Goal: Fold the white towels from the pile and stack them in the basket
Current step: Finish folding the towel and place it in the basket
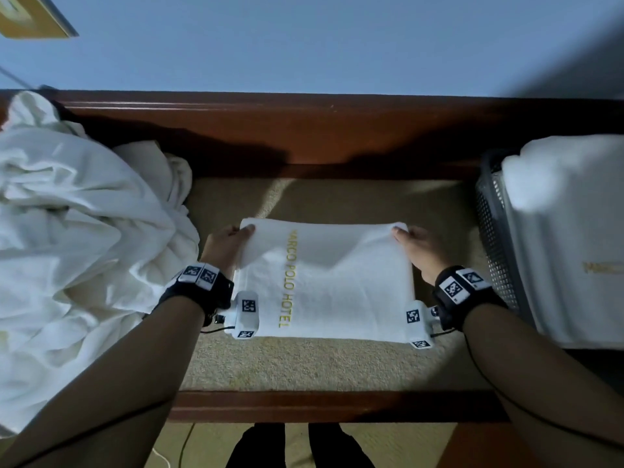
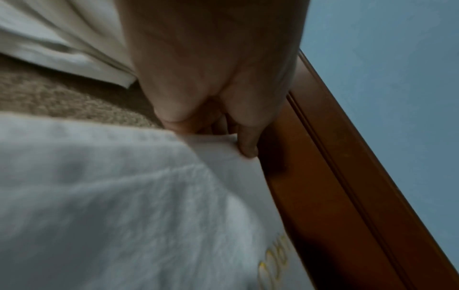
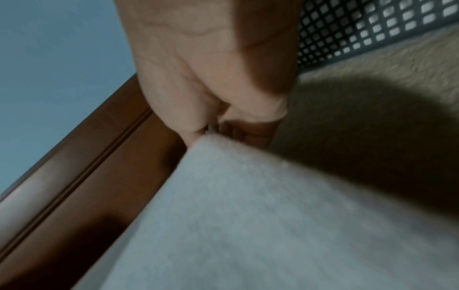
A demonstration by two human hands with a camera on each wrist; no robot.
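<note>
Pinching the far corners of the folded towel (image 1: pixel 324 282), the left hand (image 1: pixel 225 243) and right hand (image 1: pixel 420 249) each keep their grip clamped on cloth. It lies flat mid-bench (image 1: pixel 324 363), long axis running hand to hand. The basket (image 1: pixel 491 231), seemingly near full, sits nearer the right hand; the pile (image 1: pixel 77 231) lies left.
</note>
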